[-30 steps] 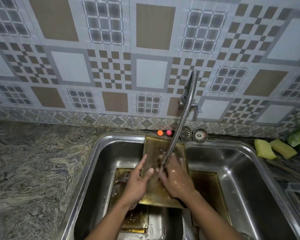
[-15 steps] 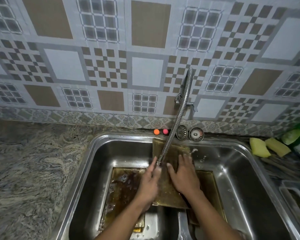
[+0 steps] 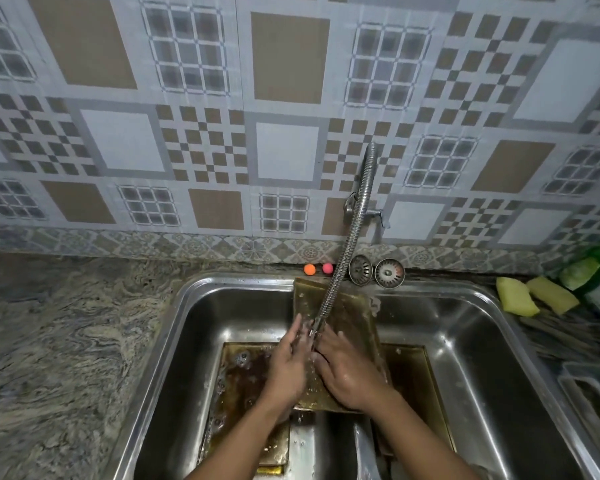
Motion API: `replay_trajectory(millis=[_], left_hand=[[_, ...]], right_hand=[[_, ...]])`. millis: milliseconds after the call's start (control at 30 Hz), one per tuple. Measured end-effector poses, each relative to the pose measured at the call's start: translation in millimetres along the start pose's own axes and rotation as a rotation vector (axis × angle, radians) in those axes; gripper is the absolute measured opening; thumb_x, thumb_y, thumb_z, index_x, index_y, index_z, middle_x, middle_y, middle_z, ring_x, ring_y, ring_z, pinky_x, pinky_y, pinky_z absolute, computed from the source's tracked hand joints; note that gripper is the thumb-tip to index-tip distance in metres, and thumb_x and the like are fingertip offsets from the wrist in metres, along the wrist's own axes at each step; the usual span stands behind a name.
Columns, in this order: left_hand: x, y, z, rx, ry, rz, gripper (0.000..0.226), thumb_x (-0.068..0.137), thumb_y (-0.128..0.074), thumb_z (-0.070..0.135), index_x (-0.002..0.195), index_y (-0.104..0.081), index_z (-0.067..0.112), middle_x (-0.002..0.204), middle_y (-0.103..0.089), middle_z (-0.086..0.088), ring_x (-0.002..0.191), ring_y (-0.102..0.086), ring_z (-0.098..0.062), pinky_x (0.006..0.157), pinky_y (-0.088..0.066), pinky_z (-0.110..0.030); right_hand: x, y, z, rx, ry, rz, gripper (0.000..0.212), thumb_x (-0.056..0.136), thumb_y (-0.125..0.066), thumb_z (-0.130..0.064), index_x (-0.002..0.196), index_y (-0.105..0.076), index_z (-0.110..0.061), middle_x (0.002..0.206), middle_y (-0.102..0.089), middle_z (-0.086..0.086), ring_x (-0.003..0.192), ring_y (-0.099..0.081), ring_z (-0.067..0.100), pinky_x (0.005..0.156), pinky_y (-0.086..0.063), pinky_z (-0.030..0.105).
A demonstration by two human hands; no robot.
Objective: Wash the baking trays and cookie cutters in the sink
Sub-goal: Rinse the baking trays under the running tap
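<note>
steel sink holds the whole job, and a gold-toned baking tray leans in it, its far edge propped on the back wall and its near edge lower, towards the person. that tilt looks deliberate: water landing on it can run down and off rather than pooling. the flexible hose is bent so its nozzle ends just above the tray's middle, with the stream falling between the two hands.

the left hand lies along the tray's left side with its fingers straight, pressing rather than gripping, probably to steady the slope. the right hand is spread flat on the wet face, clasping nothing, which suits rubbing the surface under the flow.

a second tray lies flat on the sink floor beneath, brown with residue and dotted with bubbles, likely soaking until its turn. no cookie cutters can be made out.

on the worktop to the right, two yellow sponges sit within reach; two strainers stand against the wall behind the sink.
</note>
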State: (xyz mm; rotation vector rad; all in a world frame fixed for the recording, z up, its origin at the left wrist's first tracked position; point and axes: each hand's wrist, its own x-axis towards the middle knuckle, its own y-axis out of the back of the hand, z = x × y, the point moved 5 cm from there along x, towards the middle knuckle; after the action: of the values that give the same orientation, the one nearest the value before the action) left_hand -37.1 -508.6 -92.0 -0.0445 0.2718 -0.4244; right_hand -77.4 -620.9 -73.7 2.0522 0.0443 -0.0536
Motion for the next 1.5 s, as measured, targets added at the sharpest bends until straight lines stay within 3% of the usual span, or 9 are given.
replay_trajectory(millis=[133, 267, 367, 533, 700, 833, 1033, 1300, 1500], left_hand=[[0.1, 31.0, -9.4, 0.008, 0.04, 0.151, 0.059, 0.097, -0.057, 0.021, 0.144, -0.036, 0.052, 0.153, -0.041, 0.005, 0.137, -0.044, -0.016, 0.112, -0.042, -0.045], [-0.7, 38.5, -10.3, 0.049, 0.061, 0.14, 0.071, 0.091, -0.068, 0.018, 0.125, -0.037, 0.073, 0.149, -0.049, 0.002, 0.132, -0.051, -0.017, 0.108, -0.046, -0.046], [-0.3, 40.0, -4.5, 0.332, 0.069, 0.155, 0.077, 0.093, -0.067, 0.027, 0.147, -0.02, 0.056, 0.161, -0.025, 0.0, 0.145, -0.031, -0.022, 0.116, -0.03, -0.042], [-3.9, 14.2, 18.9, 0.175, 0.018, -0.038, 0.066, 0.101, -0.049, 0.038, 0.154, -0.011, 0.046, 0.161, -0.024, 0.006, 0.141, -0.032, -0.011, 0.109, -0.031, -0.029], [0.5, 4.2, 13.2, -0.242, 0.163, -0.089, 0.065, 0.087, -0.047, 0.062, 0.146, -0.019, 0.059, 0.159, -0.034, 0.0, 0.137, -0.047, -0.023, 0.116, -0.034, -0.048], [0.7, 14.5, 9.0, -0.203, 0.09, 0.001, 0.059, 0.096, -0.041, 0.055, 0.148, -0.015, 0.058, 0.164, -0.018, 0.006, 0.145, -0.031, -0.017, 0.12, -0.027, -0.046], [2.9, 27.1, 18.2, -0.017, 0.005, 0.171, 0.064, 0.102, -0.05, 0.014, 0.144, -0.029, 0.057, 0.148, -0.047, 0.005, 0.129, -0.052, -0.011, 0.112, -0.041, -0.038], [-1.1, 40.3, 6.3, -0.064, 0.107, 0.219, 0.055, 0.102, -0.05, 0.013, 0.135, -0.043, 0.057, 0.114, -0.074, -0.002, 0.105, -0.068, -0.022, 0.092, -0.055, -0.054], [0.7, 37.0, 2.2, -0.146, 0.127, 0.135, 0.046, 0.105, -0.043, 0.017, 0.144, -0.041, 0.041, 0.14, -0.058, -0.004, 0.125, -0.057, -0.016, 0.107, -0.045, -0.035]], right_hand=[[-16.7, 22.3, 43.5, -0.021, -0.322, 0.165, 0.057, 0.097, -0.047, -0.048, 0.15, -0.031, -0.032, 0.159, -0.026, -0.005, 0.148, -0.018, 0.017, 0.119, -0.024, 0.039], [-26.6, 11.1, 49.9, 0.79, -0.551, 0.11, 0.066, 0.099, -0.053, -0.034, 0.155, -0.018, -0.029, 0.153, -0.038, -0.001, 0.133, -0.044, 0.018, 0.1, -0.046, 0.029], [-25.9, 7.1, 45.6, 1.139, -0.557, 0.239, 0.052, 0.102, -0.046, -0.009, 0.151, -0.033, -0.022, 0.137, -0.057, 0.002, 0.111, -0.062, 0.011, 0.077, -0.055, 0.019], [-18.4, 2.8, 5.6, 0.635, -0.367, 0.306, 0.05, 0.1, -0.052, -0.016, 0.147, -0.04, -0.026, 0.128, -0.061, -0.01, 0.108, -0.058, -0.002, 0.083, -0.042, 0.002], [-15.4, -21.9, -33.1, 0.469, -0.231, 0.262, 0.024, 0.1, -0.046, -0.03, 0.119, -0.06, -0.035, 0.097, -0.07, -0.016, 0.082, -0.065, -0.003, 0.075, -0.058, 0.035], [-17.3, -33.5, -38.6, 0.433, -0.18, 0.292, 0.04, 0.102, -0.043, -0.028, 0.142, -0.047, -0.034, 0.14, -0.047, -0.02, 0.129, -0.038, -0.004, 0.111, -0.034, 0.021], [-18.3, -40.7, -34.0, 0.536, -0.121, 0.305, 0.037, 0.102, -0.043, -0.035, 0.136, -0.049, -0.046, 0.142, -0.045, -0.028, 0.139, -0.03, -0.002, 0.113, -0.025, 0.018], [29.2, -26.2, 19.2, 0.173, -0.477, 0.026, 0.078, 0.092, -0.024, -0.07, 0.155, -0.017, -0.025, 0.164, -0.011, 0.0, 0.151, -0.006, 0.021, 0.121, -0.009, 0.05], [14.9, -14.9, -33.3, 0.089, 0.051, -0.025, 0.054, 0.102, -0.027, -0.049, 0.153, -0.019, -0.037, 0.16, -0.01, -0.02, 0.147, -0.002, 0.001, 0.121, -0.002, 0.036]])
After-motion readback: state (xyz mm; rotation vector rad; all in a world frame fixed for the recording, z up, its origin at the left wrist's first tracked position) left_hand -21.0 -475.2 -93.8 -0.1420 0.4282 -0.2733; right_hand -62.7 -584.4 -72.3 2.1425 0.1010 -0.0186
